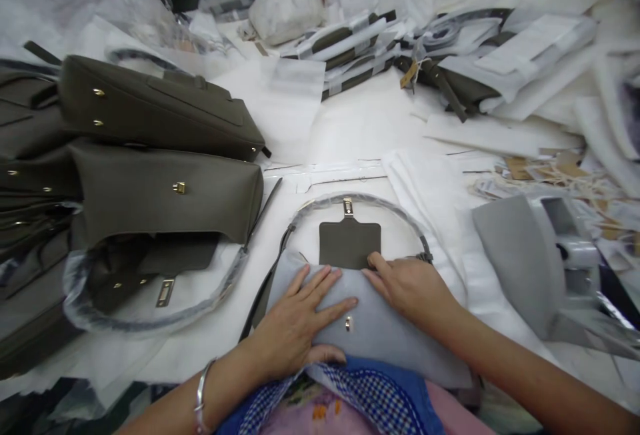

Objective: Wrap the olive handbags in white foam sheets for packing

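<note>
Bag with grey front lies on tabletop, just by person's blue clothes. Left hand spread wide, palm down on grey front, near little gold lock. Right hand bent at bag's top edge, fingertips by dark flap; cannot tell if it pinches anything. Curved handle in see-through wrap loops around flap. Dark green bags sit bunched on left.

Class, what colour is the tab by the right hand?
The tab: dark olive, best in head view.
</note>
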Demonstrator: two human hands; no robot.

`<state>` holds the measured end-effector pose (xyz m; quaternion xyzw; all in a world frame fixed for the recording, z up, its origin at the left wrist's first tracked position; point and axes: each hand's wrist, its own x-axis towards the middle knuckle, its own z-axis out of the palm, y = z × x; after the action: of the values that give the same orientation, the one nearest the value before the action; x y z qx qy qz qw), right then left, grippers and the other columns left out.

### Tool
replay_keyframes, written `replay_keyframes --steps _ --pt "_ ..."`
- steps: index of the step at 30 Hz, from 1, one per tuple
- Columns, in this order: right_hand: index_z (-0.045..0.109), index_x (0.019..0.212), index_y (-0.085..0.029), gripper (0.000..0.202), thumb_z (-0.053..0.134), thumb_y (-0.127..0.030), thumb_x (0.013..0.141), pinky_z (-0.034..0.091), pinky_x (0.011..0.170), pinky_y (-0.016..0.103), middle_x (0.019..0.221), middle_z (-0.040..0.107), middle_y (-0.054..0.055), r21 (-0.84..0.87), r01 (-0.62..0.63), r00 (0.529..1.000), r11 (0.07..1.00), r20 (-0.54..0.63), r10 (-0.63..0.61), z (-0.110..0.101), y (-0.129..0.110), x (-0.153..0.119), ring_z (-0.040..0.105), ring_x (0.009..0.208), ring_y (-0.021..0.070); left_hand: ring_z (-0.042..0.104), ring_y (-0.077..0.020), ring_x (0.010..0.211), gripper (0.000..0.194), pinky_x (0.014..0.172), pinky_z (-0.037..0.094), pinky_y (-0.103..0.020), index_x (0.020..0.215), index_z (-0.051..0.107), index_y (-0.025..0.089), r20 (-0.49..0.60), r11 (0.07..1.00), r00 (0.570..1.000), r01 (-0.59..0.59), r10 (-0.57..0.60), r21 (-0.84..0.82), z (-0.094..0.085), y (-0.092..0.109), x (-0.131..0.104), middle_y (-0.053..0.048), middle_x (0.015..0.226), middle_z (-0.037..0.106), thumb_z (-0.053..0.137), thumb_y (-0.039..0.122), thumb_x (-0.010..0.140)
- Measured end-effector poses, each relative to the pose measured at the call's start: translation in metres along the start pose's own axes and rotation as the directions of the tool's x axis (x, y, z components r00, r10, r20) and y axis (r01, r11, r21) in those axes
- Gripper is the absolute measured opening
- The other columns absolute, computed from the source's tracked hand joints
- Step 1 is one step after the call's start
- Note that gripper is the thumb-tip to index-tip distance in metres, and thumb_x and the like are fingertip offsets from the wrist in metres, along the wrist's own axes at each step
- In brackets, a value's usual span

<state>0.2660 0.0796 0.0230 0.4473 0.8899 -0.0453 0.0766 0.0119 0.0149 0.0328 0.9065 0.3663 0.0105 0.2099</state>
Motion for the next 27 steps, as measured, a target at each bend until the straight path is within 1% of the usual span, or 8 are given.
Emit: replay_keyframes --steps 6,9,12,14,17,19,23,27 --pt "0.061 0.102 -0.018 0.036 0.038 -0.046 0.103 0.036 0.057 0.029 0.080 0.074 0.009 0.068 -0.068 0.998 0.995 0.024 0.066 -0.018 0.000 -0.001 0.070 0.071 0.0238 0.018 -0.0362 0.150 0.075 0.119 0.014 -0.061 0.154 0.027 0.033 -0.054 1.000 0.998 -0.024 0.024 -0.014 0.001 -0.001 -0.004 -0.014 0.164 0.014 0.048 0.069 0.091" --pt "0.063 0.103 -0.016 0.033 0.044 -0.043 0.102 0.044 0.071 0.030 0.091 0.073 0.010 0.169 -0.068 0.996 0.983 -0.054 0.078 -0.036 0.005 0.008 0.069 0.085 0.0232 0.020 -0.0347 0.149 0.071 0.120 0.014 -0.059 0.153 0.029 0.034 -0.089 0.999 0.996 -0.031 0.032 0.016 0.004 -0.001 -0.004 -0.013 0.164 0.017 0.047 0.067 0.092" --pt "0.064 0.110 -0.013 0.029 0.048 -0.036 0.101 0.045 0.086 0.034 0.105 0.072 0.015 0.289 -0.115 0.971 0.950 -0.168 0.168 -0.047 0.007 0.032 0.066 0.100 0.0255 0.023 -0.0347 0.148 0.071 0.120 0.015 -0.058 0.152 0.032 0.034 -0.109 0.998 0.993 -0.028 0.034 0.055 0.007 -0.001 -0.004 -0.014 0.163 0.020 0.047 0.068 0.092" --pt "0.066 0.113 -0.011 0.030 0.052 -0.034 0.099 0.045 0.090 0.036 0.108 0.071 0.017 0.350 -0.138 0.961 0.927 -0.178 0.210 -0.047 0.008 0.054 0.065 0.105 0.0277 0.024 -0.0349 0.148 0.071 0.119 0.014 -0.058 0.151 0.033 0.033 -0.116 0.997 0.993 -0.030 0.039 0.078 0.010 -0.001 -0.003 -0.015 0.162 0.022 0.047 0.068 0.092" --pt "0.072 0.105 -0.009 0.031 0.058 -0.035 0.096 0.049 0.085 0.033 0.096 0.075 0.014 0.439 -0.128 0.967 0.889 -0.143 0.210 -0.043 0.008 0.082 0.069 0.097 0.0265 0.026 -0.0349 0.147 0.071 0.119 0.015 -0.058 0.151 0.034 0.032 -0.124 0.995 0.991 -0.033 0.045 0.099 0.012 -0.001 -0.002 -0.016 0.161 0.024 0.047 0.068 0.092" --pt "0.071 0.109 -0.006 0.035 0.055 -0.034 0.097 0.051 0.080 0.030 0.093 0.076 0.013 0.514 -0.108 0.968 0.851 -0.140 0.208 -0.042 0.006 0.088 0.071 0.091 0.0234 0.027 -0.0350 0.147 0.071 0.119 0.016 -0.058 0.151 0.035 0.032 -0.137 0.994 0.989 -0.035 0.049 0.106 0.013 0.000 -0.003 -0.016 0.161 0.024 0.046 0.069 0.092" --pt "0.059 0.133 -0.008 0.042 0.047 -0.032 0.101 0.054 0.083 0.027 0.110 0.075 0.010 0.621 0.005 0.959 0.784 -0.225 0.173 -0.048 -0.004 0.064 0.070 0.098 0.0184 0.028 -0.0345 0.146 0.069 0.119 0.017 -0.057 0.151 0.035 0.031 -0.169 0.992 0.983 -0.053 0.073 0.117 0.012 0.000 -0.005 -0.015 0.161 0.026 0.045 0.068 0.093" --pt "0.070 0.120 -0.017 0.030 0.052 -0.026 0.099 0.049 0.099 0.027 0.121 0.071 0.006 0.609 0.186 0.925 0.771 -0.372 0.071 -0.046 -0.026 0.013 0.064 0.112 0.0153 0.030 -0.0337 0.145 0.067 0.119 0.018 -0.057 0.149 0.038 0.029 -0.196 0.988 0.974 -0.092 0.114 0.122 0.011 -0.002 -0.006 -0.015 0.158 0.032 0.047 0.066 0.093"
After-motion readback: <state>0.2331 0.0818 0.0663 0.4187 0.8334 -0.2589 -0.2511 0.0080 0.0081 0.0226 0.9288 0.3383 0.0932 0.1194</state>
